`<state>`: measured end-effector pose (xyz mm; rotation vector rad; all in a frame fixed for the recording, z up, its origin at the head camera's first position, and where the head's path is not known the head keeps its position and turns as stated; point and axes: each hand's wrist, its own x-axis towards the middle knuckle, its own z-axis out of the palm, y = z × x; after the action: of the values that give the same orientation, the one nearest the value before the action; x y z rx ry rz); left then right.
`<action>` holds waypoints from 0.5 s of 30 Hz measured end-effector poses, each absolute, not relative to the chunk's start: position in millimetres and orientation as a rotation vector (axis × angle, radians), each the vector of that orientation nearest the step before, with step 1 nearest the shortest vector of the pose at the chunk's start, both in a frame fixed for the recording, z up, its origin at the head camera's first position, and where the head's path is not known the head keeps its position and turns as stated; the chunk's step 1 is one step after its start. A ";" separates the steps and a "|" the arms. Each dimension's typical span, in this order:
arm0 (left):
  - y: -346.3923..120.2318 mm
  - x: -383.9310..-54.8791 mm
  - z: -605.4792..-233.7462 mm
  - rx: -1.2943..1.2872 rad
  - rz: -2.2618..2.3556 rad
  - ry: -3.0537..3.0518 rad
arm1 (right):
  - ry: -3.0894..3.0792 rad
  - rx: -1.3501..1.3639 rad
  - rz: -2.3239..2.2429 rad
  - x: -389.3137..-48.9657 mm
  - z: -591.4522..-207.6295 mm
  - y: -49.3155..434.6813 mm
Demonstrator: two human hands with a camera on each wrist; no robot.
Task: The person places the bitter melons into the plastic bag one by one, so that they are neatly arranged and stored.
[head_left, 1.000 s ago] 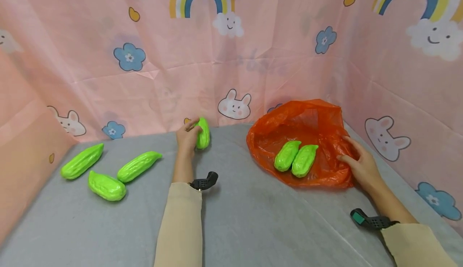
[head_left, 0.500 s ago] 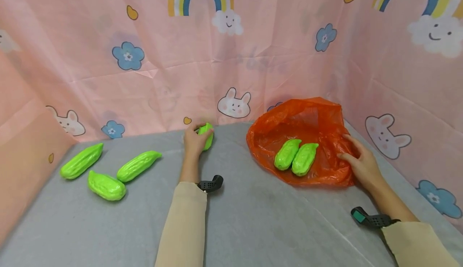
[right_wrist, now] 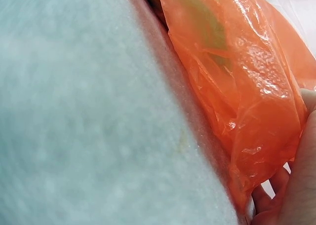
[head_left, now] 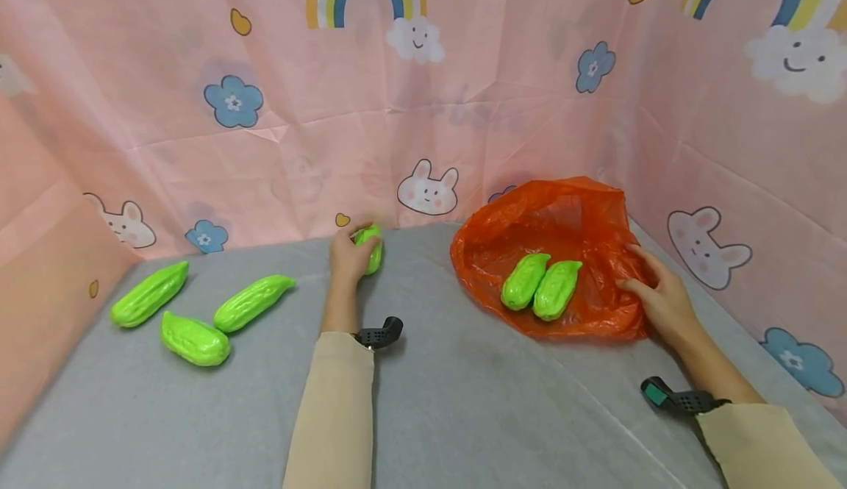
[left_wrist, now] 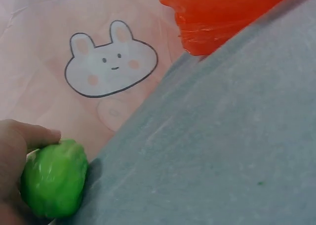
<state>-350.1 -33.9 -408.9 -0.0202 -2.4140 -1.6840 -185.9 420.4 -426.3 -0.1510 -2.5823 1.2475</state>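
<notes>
Near the back wall, my left hand (head_left: 351,254) has its fingers and thumb round a bright green, ridged bitter melon (head_left: 373,250). In the left wrist view the thumb side of that hand covers part of the melon (left_wrist: 54,180), which is close to the grey cloth. My right hand (head_left: 668,309) holds the right side of an orange-red plastic bag (head_left: 598,316), its mouth spread wide toward me. Inside the bag two more bitter melons lie side by side, one on the left (head_left: 525,282) and one on the right (head_left: 557,290). Behind the film, some right fingers are hidden.
At the left of the grey cloth (head_left: 437,401) lie three further bitter melons: one far left (head_left: 151,294), one nearer (head_left: 195,338), one to its right (head_left: 254,304). A pink printed curtain (head_left: 331,136) rises at the back and both sides.
My left hand has closed further round the bitter melon, shifting it a little right and then slightly back left. My right hand and the bag stay in place.
</notes>
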 end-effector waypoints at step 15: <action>-39.8 -345.9 -399.4 -0.032 -1.406 -2.668 | -2.566 -0.135 1.236 -184.9 -426.2 420.5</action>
<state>-345.9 -39.8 -399.4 -0.0318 -2.6679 -1.4056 -184.9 420.5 -426.2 -0.1354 -2.5656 1.2360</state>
